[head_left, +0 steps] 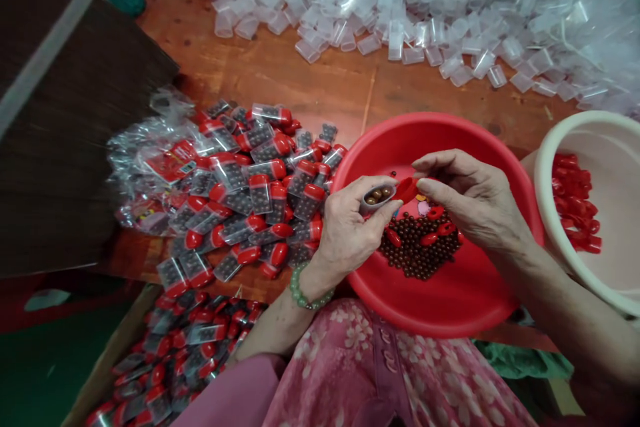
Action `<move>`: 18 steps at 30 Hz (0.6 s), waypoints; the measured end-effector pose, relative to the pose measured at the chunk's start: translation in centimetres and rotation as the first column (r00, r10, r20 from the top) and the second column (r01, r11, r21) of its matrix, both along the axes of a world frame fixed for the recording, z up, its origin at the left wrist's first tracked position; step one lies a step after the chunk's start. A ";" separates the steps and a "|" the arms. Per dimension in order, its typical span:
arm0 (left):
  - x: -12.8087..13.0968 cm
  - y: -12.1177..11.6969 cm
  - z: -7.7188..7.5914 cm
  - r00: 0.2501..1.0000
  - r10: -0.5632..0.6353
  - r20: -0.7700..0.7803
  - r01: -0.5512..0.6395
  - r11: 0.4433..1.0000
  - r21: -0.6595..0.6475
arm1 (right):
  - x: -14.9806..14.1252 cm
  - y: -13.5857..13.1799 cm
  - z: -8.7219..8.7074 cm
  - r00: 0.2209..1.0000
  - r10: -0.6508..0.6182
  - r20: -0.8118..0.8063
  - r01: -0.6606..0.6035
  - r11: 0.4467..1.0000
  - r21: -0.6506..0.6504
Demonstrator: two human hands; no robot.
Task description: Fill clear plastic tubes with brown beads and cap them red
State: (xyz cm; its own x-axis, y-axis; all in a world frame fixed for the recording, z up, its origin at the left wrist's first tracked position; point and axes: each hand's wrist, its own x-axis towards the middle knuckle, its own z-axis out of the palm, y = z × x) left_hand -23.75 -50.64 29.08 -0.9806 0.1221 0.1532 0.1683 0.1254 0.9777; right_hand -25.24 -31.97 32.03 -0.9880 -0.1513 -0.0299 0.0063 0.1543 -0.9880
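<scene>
My left hand [350,220] is closed around a small clear plastic container [377,197] whose open end shows brown balls inside. Between the fingers of my right hand [470,197] is a red cap [406,189], held close beside the container's mouth and apart from it as far as I can tell. Both hands are over a red basin [440,307]. In it lies a heap of small brown balls [417,253], with several red caps [429,239] on top and a few coloured bits near the right fingers.
Filled containers with red caps [260,193] are piled left, beside clear plastic bags [145,167]. More lie in a box [170,360] below. Empty clear containers [400,33] heap along the wooden table's [330,93] far side. A white tub [620,213] at right holds red caps.
</scene>
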 end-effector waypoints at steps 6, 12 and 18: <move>-0.1 0.2 -0.2 1.000 0.025 -0.006 -0.024 0.999 0.031 | 0.5 -2.6 -1.2 1.000 -0.025 0.000 0.024 0.995 -0.093; 0.0 -0.3 0.0 0.993 0.035 0.115 -0.047 0.994 0.103 | 1.2 -3.4 -2.2 0.977 0.197 0.081 -0.175 0.959 -0.222; -0.3 -0.6 -0.1 0.994 0.010 0.110 -0.026 0.989 0.148 | 0.4 -1.9 -2.0 1.000 0.027 -0.006 -0.027 1.000 -0.009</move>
